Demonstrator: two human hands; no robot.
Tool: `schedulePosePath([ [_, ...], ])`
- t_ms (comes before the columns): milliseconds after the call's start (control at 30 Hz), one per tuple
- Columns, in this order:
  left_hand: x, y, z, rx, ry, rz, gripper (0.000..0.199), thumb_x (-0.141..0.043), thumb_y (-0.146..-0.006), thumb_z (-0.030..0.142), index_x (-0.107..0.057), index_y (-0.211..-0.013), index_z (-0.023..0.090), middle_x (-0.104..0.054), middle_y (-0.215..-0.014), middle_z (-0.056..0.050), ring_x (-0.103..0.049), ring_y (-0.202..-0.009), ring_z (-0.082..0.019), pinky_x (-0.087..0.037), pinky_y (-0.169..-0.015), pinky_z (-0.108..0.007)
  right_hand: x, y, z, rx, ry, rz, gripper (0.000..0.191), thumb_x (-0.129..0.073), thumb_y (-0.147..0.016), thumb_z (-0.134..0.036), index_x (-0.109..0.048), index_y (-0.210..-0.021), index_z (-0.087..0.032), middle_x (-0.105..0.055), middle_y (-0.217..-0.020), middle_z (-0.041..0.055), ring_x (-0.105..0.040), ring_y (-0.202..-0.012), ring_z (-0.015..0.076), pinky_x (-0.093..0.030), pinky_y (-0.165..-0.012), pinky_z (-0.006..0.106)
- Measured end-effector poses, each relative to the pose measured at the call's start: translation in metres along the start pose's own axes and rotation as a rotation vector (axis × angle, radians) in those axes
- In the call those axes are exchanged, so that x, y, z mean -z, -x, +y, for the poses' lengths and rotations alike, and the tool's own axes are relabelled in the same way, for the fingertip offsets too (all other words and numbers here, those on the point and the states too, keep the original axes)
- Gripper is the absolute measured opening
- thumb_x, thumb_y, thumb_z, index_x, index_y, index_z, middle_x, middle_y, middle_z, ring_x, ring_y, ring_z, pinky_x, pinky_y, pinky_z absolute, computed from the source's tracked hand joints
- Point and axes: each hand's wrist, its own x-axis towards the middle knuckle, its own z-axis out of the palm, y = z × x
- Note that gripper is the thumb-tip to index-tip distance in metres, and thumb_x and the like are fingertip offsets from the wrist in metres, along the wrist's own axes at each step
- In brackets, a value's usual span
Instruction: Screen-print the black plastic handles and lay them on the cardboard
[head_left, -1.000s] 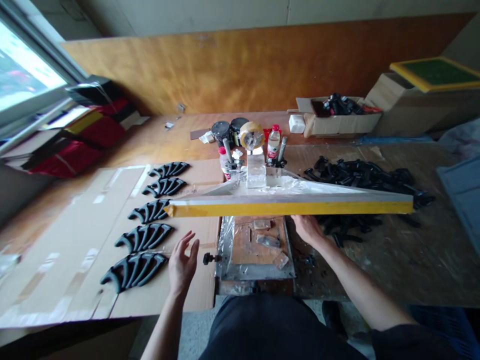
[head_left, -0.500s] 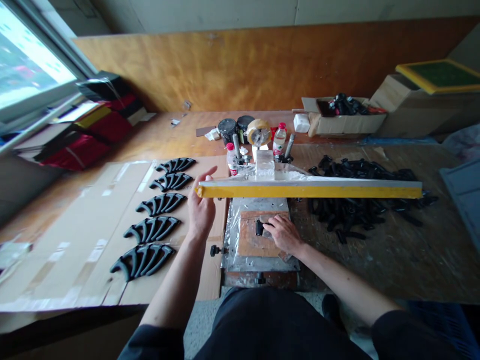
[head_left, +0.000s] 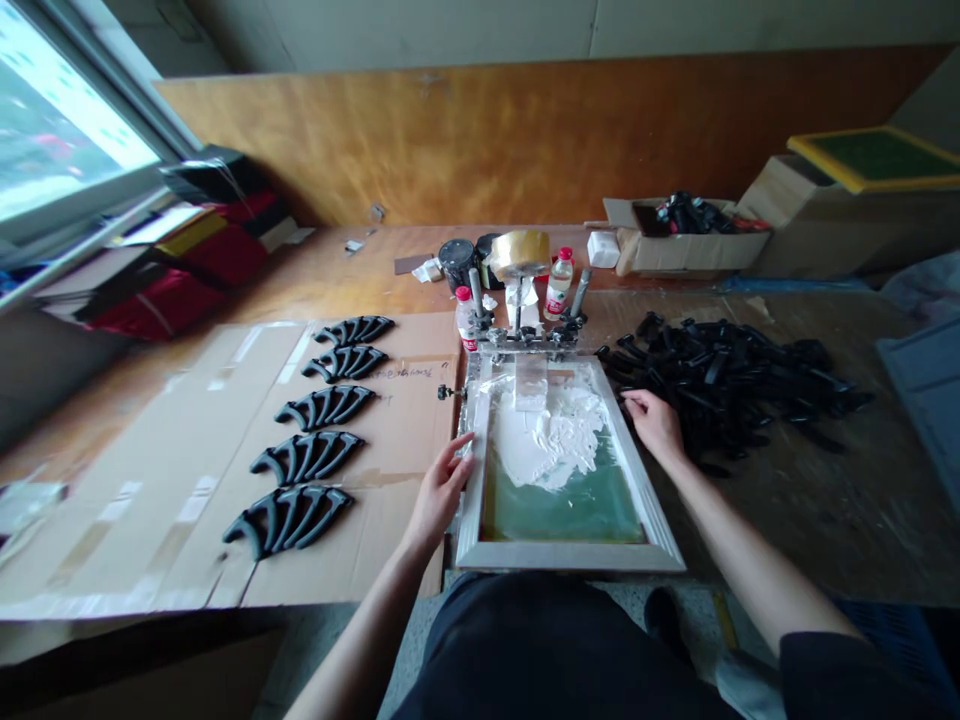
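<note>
On the desk (head_left: 787, 540) lies one screen frame (head_left: 570, 557) bearing white paste (head_left: 517, 455). The left hand's grip (head_left: 441, 492), loosely open, touches its left rail; the right hand's grip (head_left: 658, 425), narrow, is by the right rail, anything pinched impossible to tell. Five clusters of dark curved pieces (head_left: 327, 408) sit left, two bottles (head_left: 558, 288) behind.

The frame (head_left: 570, 556) lies between cardboard (head_left: 172, 430) and parts (head_left: 727, 375).

Screen frame (head_left: 570, 556), lower centre — smooth silvery metal; white paste (head_left: 551, 445), rough-ridged. Right: black parts (head_left: 739, 375), glossy plastic. Upper board (head_left: 525, 150) — varnished wood.
</note>
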Motion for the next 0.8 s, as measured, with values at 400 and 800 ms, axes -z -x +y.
schedulePosePath([
  [400,-0.014,-0.025,-0.08,0.054,-0.293,0.033,0.057,-0.052,-0.084,0.048,-0.05,-0.134,0.021,-0.055,-0.068,0.003,-0.051,-0.058,-0.011,-0.04,-0.057,-0.022,-0.026,-0.056,-0.115,0.206,-0.005,-0.307,0.008,-0.063,-0.084,-0.022,-0.066,-0.091,-0.019,-0.065,-0.089,0.0086,-0.058,-0.094,0.0251,-0.047,-0.079,0.034],
  [800,-0.012,-0.026,-0.085,0.061,-0.28,0.024,0.059,-0.051,-0.085,0.053,-0.049,-0.134,0.02,-0.056,-0.073,0.002,-0.053,-0.065,-0.014,-0.039,-0.058,-0.024,-0.007,-0.003,-0.099,0.659,-0.135,-0.4,0.019,-0.053,-0.078,-0.005,-0.065,-0.084,-0.02,-0.064,-0.079,0.0039,-0.055,-0.083,0.0196,-0.042,-0.072,0.028],
])
